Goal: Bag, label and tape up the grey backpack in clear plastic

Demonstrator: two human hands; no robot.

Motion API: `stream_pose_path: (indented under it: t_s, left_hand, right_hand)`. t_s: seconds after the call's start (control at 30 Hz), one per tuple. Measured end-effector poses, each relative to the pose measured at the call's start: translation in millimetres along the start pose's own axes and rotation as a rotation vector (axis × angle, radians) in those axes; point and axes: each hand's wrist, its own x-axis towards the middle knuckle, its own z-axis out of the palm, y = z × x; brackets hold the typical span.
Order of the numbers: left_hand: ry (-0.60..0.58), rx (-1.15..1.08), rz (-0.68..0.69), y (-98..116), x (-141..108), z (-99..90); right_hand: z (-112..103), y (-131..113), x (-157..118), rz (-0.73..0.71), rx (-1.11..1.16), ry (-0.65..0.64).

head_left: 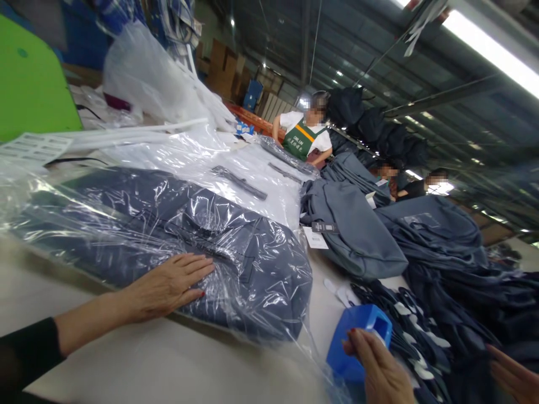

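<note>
A dark grey-blue bag (pixel 273 264) lies in a clear plastic bag (pixel 126 224) on the table. My left hand (pixel 168 283) rests flat on the plastic, its fingers stretched out over the bag. At the lower right, my right hand (pixel 381 365) is in front of a blue plastic holder (pixel 347 336) with an opening in its side. Its thumb and fingers are drawn together in a pinch. Whether anything small is between them I cannot make out, nor whether the hand touches the holder.
Grey bags (pixel 353 230) with paper tags pile up at the right, beside dark straps (pixel 404 320) with white pieces. Another person's hand (pixel 514 373) shows at the right edge. Across the white table (pixel 197 367), a person in a green apron (pixel 298 140) stands near plastic-wrapped items.
</note>
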Motion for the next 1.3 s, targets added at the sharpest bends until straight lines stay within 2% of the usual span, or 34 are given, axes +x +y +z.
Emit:
stream_pose_path:
  t_s: [0.07, 0.1, 0.17, 0.27, 0.33, 0.37, 0.43, 0.53, 0.67, 0.77, 0.9, 1.0, 1.07, 1.2, 1.3]
  left_hand:
    - [-0.009, -0.014, -0.013, 0.4, -0.3, 0.0]
    - [-0.012, -0.023, -0.019, 1.0, -0.2, -0.7]
    - [-0.016, -0.038, -0.03, 2.6, 0.2, -3.5]
    - [-0.025, -0.043, -0.035, 5.0, 1.5, -9.1]
    - [-0.022, -0.032, -0.028, 5.6, 2.1, -11.3]
    - [-0.017, -0.025, -0.025, 5.4, 2.3, -11.5]
    - [-0.005, -0.02, -0.017, 4.5, 2.0, -10.1]
    - [0.003, -0.03, -0.015, 3.1, 1.0, -6.3]
    - [-0.01, -0.037, -0.019, 3.1, 0.6, -4.7]
    - [0.007, -0.02, -0.001, 3.1, 0.6, -5.1]
    - [0.024, 0.016, 0.005, 2.2, -0.6, -3.4]
    - [0.06, 0.023, 0.02, 1.6, -1.6, -1.3]
    - [0.066, 0.013, 0.018, 1.8, -1.8, -1.3]
    - [0.024, -0.008, -0.003, 3.0, -0.6, -5.0]
    - [0.009, -0.026, -0.011, 2.7, -0.1, -5.6]
  right_hand:
    - [7.1, -13.5, 5.4, -0.023, 0.041, -0.096]
    - [15.3, -19.1, 3.2, -0.095, 0.055, -0.164]
    - [37.3, -26.4, -6.9, -0.352, 0.041, -0.259]
    - [68.0, -30.2, -19.6, -0.732, -0.112, -0.312]
    - [76.4, -34.2, -18.3, -0.799, -0.237, -0.406]
    - [76.0, -37.8, -14.9, -0.763, -0.268, -0.494]
    - [68.3, -47.3, -5.7, -0.581, -0.237, -0.691]
    - [53.6, -60.1, 6.4, -0.295, -0.053, -0.908]
    - [50.5, -60.9, 15.6, -0.01, 0.289, -1.052]
    - [48.3, -55.9, 25.6, 0.127, 0.432, -1.069]
    - [31.5, -53.6, 43.1, 0.097, 0.236, -1.157]
    - [21.8, -55.9, 49.3, -0.014, 0.198, -1.094]
    - [22.9, -59.1, 47.3, -0.068, 0.26, -1.015]
    - [38.0, -63.4, 35.6, 0.032, 0.364, -1.082]
    - [42.6, -60.8, 29.7, -0.05, 0.294, -1.047]
